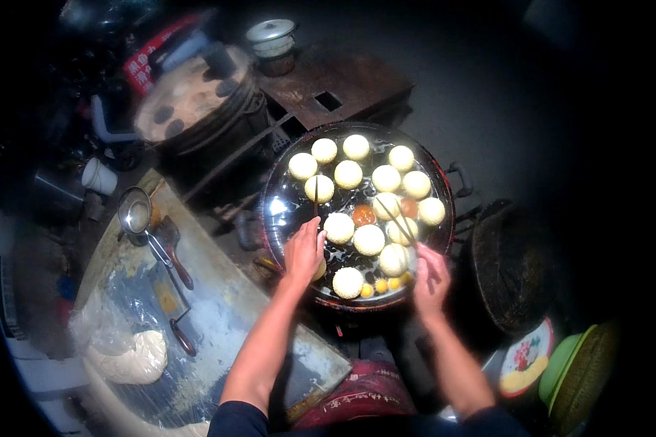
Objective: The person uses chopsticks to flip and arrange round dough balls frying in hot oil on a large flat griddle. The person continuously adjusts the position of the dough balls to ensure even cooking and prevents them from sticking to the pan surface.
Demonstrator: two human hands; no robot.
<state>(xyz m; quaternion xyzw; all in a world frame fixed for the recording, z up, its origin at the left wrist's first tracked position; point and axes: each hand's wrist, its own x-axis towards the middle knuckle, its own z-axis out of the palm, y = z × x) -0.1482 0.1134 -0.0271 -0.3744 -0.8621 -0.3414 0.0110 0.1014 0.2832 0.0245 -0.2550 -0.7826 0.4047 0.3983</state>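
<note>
A wide black pan (pixel 306 240) of oil lies before me, with several pale round balls (pixel 348 174), which look like sesame dough balls, floating in it. My left hand (pixel 303 248) grips a dark thin stick (pixel 316 199) that points away from me across one ball. In my right hand (pixel 432 276) are thin chopsticks (pixel 402 223), spread slightly, their tips over balls right of the pan's middle. Two orange-brown pieces (pixel 364 215) float among the balls. Several small yellow balls (pixel 381 285) sit by the near rim. Part of one ball is hidden behind my left hand.
At left, a worktable (pixel 224 306) holds a strainer (pixel 136 214), a scraper (pixel 167 295), a wooden-handled tool (pixel 176 254) and dough (pixel 136 360) under plastic film. A round drum stove (pixel 197 98) stands beyond. At right are a dark wok (pixel 511 267) and a green basin (pixel 563 360).
</note>
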